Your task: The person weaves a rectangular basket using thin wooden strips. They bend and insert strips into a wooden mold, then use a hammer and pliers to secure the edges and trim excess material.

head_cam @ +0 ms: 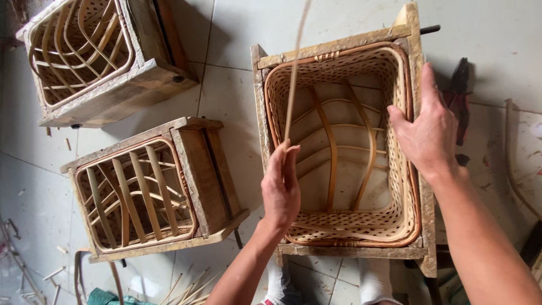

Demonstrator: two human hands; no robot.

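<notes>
- Bamboo strip (294,68) is pinched between thumb and fingers of the left hand (280,189); its long axis runs nearly upright in the view, from the fingertips toward 12 o'clock, leaning slightly to 1 o'clock, and its upper end passes out of frame.
- Woven basket (395,223) sits inside a wooden mould frame (426,226) on the tiled floor (226,90), open mouth turned to the camera; the strip crosses over its left wall.
- Right hand (429,133) lies flat on the frame's rim at 3 o'clock, fingers extended toward 12 o'clock, pressing and steadying rather than gripping.
- Step judged: weaving in hand, with a fresh strip being drawn up or lined up at the basket's left wall.
- Next move judged to call for the strip's lower end being guided between the ribs while the frame is held firm.
- Two further frames with bare ribs (135,192) (84,48) are noted at 9 and 10 o'clock.
- Pliers (460,85) lie just beyond the right hand at 2 o'clock.
</notes>
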